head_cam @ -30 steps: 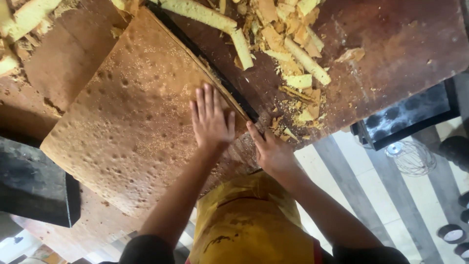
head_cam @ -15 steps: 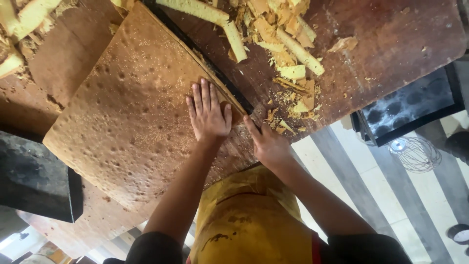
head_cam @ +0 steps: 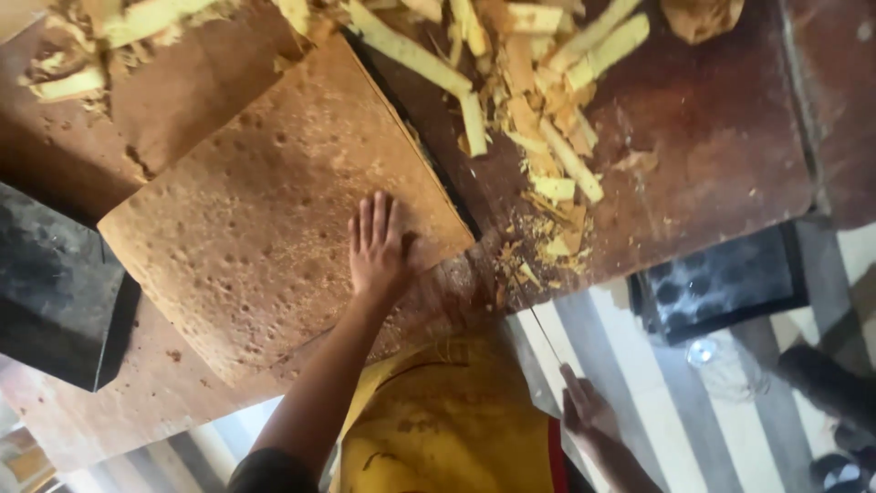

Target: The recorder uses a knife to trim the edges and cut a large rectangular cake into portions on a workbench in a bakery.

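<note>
A large brown sheet cake (head_cam: 265, 228) with a pitted top lies across the dark wooden table (head_cam: 712, 164). My left hand (head_cam: 379, 242) rests flat on the cake near its right edge, fingers spread. A thin black strip (head_cam: 429, 155) runs along that cut edge. Lower right, off the table, my right hand (head_cam: 586, 411) grips a long thin knife (head_cam: 546, 338) whose blade points up towards the table edge. A yellow apron (head_cam: 447, 420) fills the bottom centre.
Pale strips and crumbs of trimmed cake (head_cam: 538, 119) are heaped on the table beyond the cake. A black block (head_cam: 55, 292) sits at the left. Below the table edge at the right are a dark tray (head_cam: 721, 283) and a wire whisk (head_cam: 721, 365) on a striped floor.
My right hand has drawn back from the cake's edge, down off the table towards my body, holding the knife. My left hand stays flat on the cake.
</note>
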